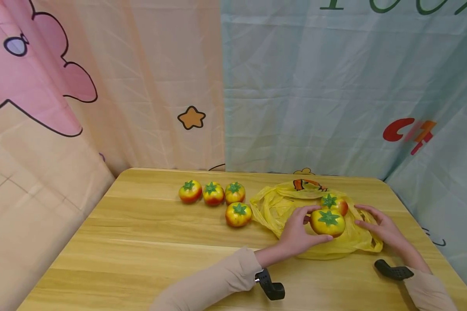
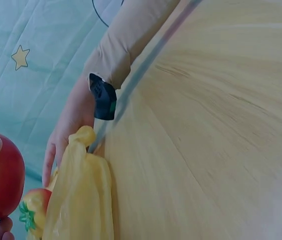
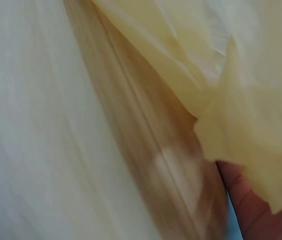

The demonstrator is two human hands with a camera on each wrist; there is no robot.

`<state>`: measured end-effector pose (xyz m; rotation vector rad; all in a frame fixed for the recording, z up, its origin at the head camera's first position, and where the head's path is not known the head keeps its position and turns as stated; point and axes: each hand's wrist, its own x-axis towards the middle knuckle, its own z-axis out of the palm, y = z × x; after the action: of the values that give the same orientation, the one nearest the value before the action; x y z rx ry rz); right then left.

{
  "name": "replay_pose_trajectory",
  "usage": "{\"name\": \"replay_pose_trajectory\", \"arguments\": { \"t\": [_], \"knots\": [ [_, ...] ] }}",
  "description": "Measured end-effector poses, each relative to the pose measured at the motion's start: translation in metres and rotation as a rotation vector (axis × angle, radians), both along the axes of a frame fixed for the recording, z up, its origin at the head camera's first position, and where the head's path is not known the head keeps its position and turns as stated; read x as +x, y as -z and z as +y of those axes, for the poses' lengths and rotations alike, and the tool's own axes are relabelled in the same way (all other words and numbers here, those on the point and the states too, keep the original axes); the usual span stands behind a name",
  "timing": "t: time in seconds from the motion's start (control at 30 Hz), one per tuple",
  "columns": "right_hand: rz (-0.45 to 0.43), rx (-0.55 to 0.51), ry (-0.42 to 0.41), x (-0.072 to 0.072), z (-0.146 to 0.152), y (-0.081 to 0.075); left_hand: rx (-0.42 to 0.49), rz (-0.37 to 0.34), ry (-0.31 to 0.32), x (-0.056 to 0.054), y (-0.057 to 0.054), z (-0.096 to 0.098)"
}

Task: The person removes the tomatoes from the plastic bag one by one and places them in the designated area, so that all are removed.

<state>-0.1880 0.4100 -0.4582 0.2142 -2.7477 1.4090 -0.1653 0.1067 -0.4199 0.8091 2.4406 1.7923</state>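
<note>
My left hand [image 1: 295,233] holds a yellow-red tomato [image 1: 328,223] with a green star-shaped top, thumb at the near side and fingers at the far side. In the left wrist view this tomato [image 2: 3,175] shows its red side beside the thumb. Just behind it, a second tomato [image 1: 341,206] lies on the spread yellow plastic bag [image 1: 274,205]. At the bag's right edge is my right hand [image 1: 384,229], its fingers extended and apart, pointing toward that second tomato. The right wrist view shows part of this hand [image 3: 255,210] behind a flap of yellow plastic.
To the left of the bag, several more tomatoes stand on the wooden table [image 1: 140,242]: a row of three at the back, including one at the left end [image 1: 190,191], and one nearer [image 1: 238,214]. Printed curtains [image 1: 159,86] hang behind the table.
</note>
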Motion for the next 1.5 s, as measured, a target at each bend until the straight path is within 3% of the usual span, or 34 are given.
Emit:
{"name": "replay_pose_trajectory", "arguments": {
  "t": [0.4, 0.7, 1.2, 1.5],
  "knots": [
    [-0.005, -0.017, 0.003, 0.002, 0.001, 0.002, 0.038, 0.036, -0.032, -0.003, 0.007, -0.041],
    [-0.001, -0.005, 0.007, 0.003, -0.001, 0.002, 0.051, 0.005, -0.055, -0.004, 0.007, -0.071],
    [0.002, -0.028, 0.0, 0.002, -0.003, 0.004, 0.072, 0.019, -0.169, -0.002, 0.003, -0.129],
    [-0.014, -0.034, 0.009, 0.0, -0.003, 0.002, 0.098, 0.057, -0.252, 0.006, 0.0, -0.159]
  ]
}}
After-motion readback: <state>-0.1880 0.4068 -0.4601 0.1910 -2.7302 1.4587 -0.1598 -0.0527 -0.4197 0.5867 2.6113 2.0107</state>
